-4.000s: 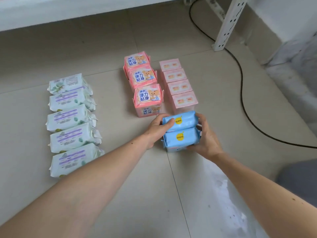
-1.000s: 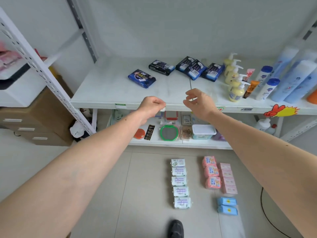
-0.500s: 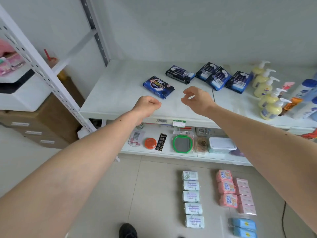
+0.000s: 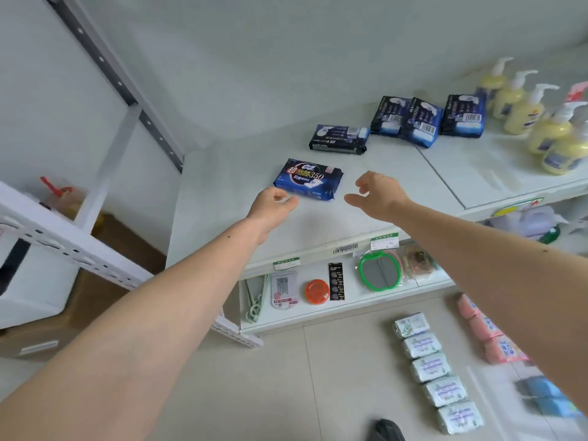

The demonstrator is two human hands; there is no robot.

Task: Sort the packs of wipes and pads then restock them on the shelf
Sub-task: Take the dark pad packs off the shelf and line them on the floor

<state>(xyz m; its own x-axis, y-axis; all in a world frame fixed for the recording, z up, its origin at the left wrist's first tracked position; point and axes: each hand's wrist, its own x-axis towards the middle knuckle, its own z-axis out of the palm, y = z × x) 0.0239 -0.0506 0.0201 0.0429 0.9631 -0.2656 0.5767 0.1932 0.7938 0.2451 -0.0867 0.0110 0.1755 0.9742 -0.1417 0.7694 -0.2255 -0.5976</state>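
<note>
A dark blue pad pack (image 4: 308, 178) lies flat on the white shelf (image 4: 222, 198). My left hand (image 4: 272, 206) hovers just short of its near left corner, fingers loosely curled and empty. My right hand (image 4: 377, 194) hovers just right of the pack with spread fingers, holding nothing. Further back lie another dark pad pack (image 4: 339, 139) and three more (image 4: 426, 119) leaning together. On the floor stand a row of white wipe packs (image 4: 434, 372), pink packs (image 4: 491, 334) partly hidden by my right arm, and two blue packs (image 4: 547, 397).
Yellow pump bottles (image 4: 537, 119) fill the shelf's right side. The lower shelf (image 4: 318, 310) holds a green-rimmed mirror (image 4: 378, 272), an orange tin (image 4: 316, 291) and small cards. A perforated white shelf post (image 4: 63, 246) and a brown cabinet (image 4: 38, 338) stand at left.
Both hands have reached forward over the shelf toward the front dark blue pad pack. The view has swung left and closer to the shelf. Four seconds ago both hands held the blue packs on the floor.
</note>
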